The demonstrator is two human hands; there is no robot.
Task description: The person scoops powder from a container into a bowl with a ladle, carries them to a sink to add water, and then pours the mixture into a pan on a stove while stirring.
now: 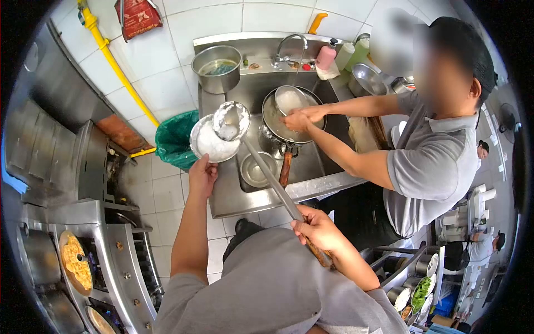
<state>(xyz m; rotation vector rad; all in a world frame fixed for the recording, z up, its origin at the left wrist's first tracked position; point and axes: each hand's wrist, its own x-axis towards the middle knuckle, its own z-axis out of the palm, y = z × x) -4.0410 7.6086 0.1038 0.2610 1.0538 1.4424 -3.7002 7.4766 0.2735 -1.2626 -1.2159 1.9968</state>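
My left hand [204,175] grips the near rim of a metal bowl [216,146] with white contents, held over the left edge of the sink counter. Closed round the wooden handle end of a long ladle [272,181] is my right hand [317,227]. The ladle's head, coated in white, lies over the bowl's upper right part. To the right, a co-worker's hands [300,119] meet at a strainer [290,100] over a large pan [271,114] in the sink, below the faucet [290,42].
A metal pot [218,80] stands at the sink's back left. A green-lined bin [172,139] is left of the counter. A small bowl [258,168] sits in the left basin. Pink soap bottle [326,55] behind; stove [119,261] with food pans at lower left.
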